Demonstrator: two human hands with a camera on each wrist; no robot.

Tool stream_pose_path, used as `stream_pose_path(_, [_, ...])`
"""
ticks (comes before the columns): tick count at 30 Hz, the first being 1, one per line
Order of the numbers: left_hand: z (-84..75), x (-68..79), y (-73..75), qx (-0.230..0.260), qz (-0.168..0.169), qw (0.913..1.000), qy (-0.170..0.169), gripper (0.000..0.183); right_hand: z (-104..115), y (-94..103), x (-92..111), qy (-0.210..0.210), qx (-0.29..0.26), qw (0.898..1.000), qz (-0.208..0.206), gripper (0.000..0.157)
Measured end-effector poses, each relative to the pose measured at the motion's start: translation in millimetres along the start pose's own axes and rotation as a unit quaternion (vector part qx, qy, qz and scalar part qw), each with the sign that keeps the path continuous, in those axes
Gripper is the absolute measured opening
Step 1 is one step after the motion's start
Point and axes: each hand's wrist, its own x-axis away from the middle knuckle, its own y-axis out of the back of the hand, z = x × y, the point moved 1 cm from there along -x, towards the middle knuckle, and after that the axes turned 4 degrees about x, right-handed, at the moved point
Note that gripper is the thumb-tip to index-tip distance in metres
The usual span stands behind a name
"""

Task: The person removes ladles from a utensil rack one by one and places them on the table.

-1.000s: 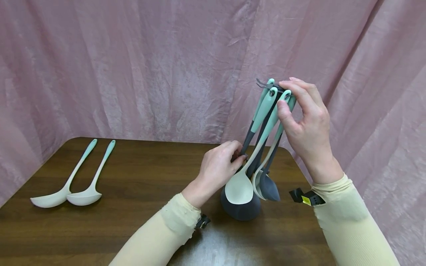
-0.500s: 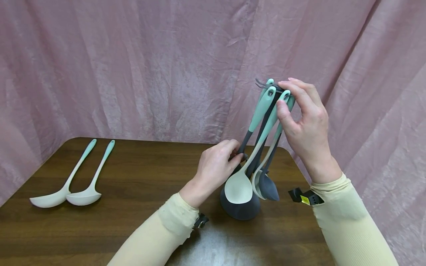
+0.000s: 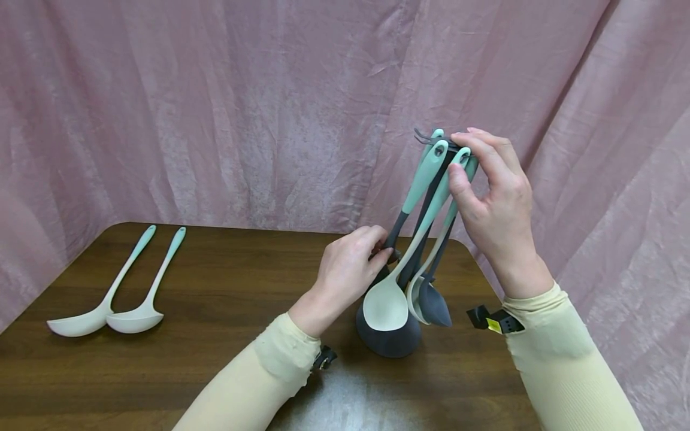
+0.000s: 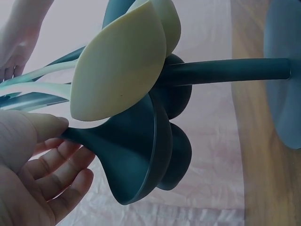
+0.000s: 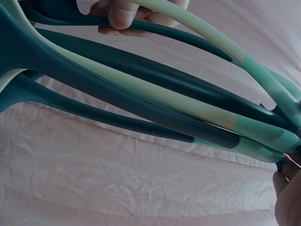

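Note:
A dark grey utensil stand (image 3: 389, 345) with a round base and hooks at its top bears several mint-handled utensils. My left hand (image 3: 350, 263) pinches the neck of a dark grey ladle (image 4: 129, 162) between thumb and fingers. Its mint handle (image 3: 426, 179) still reaches up to the hooks; its bowl is hidden in the head view. At the top of the stand, my right hand (image 3: 493, 200) grips the hook rack with thumb and fingertips. A cream spoon (image 3: 386, 305) hangs in front, and a dark grey utensil head (image 3: 434, 304) hangs to its right.
Two cream utensils with mint handles, a spoon-like one (image 3: 81, 324) and a ladle (image 3: 136, 319), lie side by side on the left of the wooden table (image 3: 242, 287). A pink curtain (image 3: 269, 108) hangs behind the table.
Barely anything differs. My left hand has shifted very slightly left with the ladle's neck, whose handle leans a little further left. My right hand stays at the top of the stand.

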Motion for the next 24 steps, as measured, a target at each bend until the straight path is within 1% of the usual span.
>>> stream_pose_path(10, [1.1,0.8,5.8,-0.003,-0.005,1.0000,0.002,0.012,-0.5,-0.9,0.3,-0.001,0.002,1.000,-0.001,0.038])
stream_pose_path(24, [0.8,0.6,10.0,-0.010,-0.002,0.9999,0.007,0.011,0.4,-0.9,-0.7,-0.001,-0.003,1.000,-0.006,0.038])
